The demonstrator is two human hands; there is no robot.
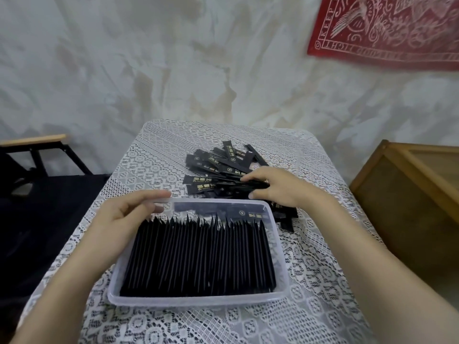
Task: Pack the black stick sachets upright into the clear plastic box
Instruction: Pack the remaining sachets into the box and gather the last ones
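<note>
Your right hand point(275, 187) has its fingers clamped on a bundle of sachets point(238, 186) at the loose pile point(218, 162) on the desk point(159, 150), just behind the clear plastic box point(198, 300). Your left hand point(124, 214), fingers straight, touches its far rim. The packed row point(198, 252) leaves little room, so forcing the bundle in may buckle or topple its neighbours.

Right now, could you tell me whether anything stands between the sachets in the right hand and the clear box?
Nothing visible blocks the way. The right hand grips a bundle of sachets just beyond the clear box, which is open-topped. Inside, upright sachets nearly fill it, and one sachet seems to lie flat along the far wall.
</note>
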